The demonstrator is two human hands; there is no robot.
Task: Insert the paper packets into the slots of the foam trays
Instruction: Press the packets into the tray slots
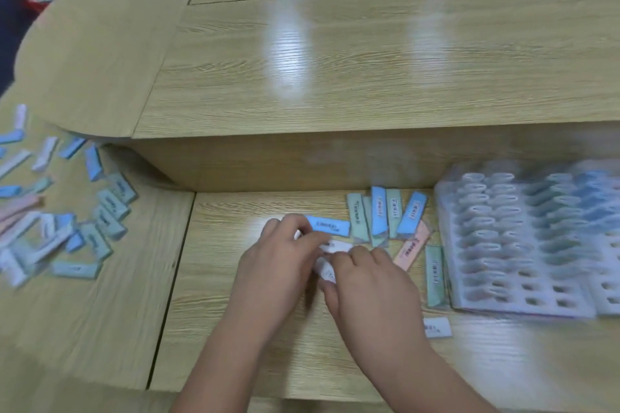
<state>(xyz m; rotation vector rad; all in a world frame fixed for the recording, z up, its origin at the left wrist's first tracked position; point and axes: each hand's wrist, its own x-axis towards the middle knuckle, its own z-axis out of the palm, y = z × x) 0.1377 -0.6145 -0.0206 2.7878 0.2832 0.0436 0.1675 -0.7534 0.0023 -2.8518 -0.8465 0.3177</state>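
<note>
The left hand (pixel 281 256) and right hand (pixel 374 283) meet, both with fingers curled around white packets (pixel 337 246), it seems through the blur. The tray (pixel 503 308) lies at the right.

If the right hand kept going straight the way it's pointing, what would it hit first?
The white packets at its fingers, then almost at once the left hand: the right hand points up-left toward it. Blur hides the exact gaps.

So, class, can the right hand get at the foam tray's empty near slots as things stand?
Probably yes: the right hand, holding a white packet, sits just left of the foam tray, and only flat loose packets lie between them.
</note>
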